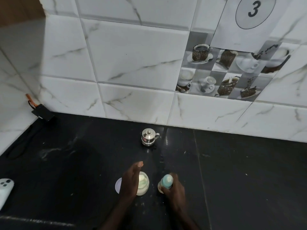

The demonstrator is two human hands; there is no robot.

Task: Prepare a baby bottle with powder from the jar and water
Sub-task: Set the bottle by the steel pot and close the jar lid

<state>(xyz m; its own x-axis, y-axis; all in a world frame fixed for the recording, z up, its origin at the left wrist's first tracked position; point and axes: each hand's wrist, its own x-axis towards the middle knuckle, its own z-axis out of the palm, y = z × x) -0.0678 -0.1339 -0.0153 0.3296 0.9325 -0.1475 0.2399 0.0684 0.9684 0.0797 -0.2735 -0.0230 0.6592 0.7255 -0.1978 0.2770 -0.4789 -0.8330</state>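
Note:
An open glass jar (144, 184) of pale powder stands on the black counter near the front. My left hand (130, 179) is over its left side with straight fingers pointing away from me, partly hiding the jar. Just left of the jar a white lid (118, 185) lies flat, half hidden by that hand. To the right, my right hand (174, 190) grips a baby bottle (167, 180) with a light blue cap, standing on the counter. A small steel pot (149, 136) with lid and spout sits further back, near the wall.
The black stone counter (240, 171) runs to a white marble-tiled wall. A white controller (5, 190) lies at the left edge. A black device (43, 112) with a cable leans in the left corner. Powder specks dot the counter near the jar.

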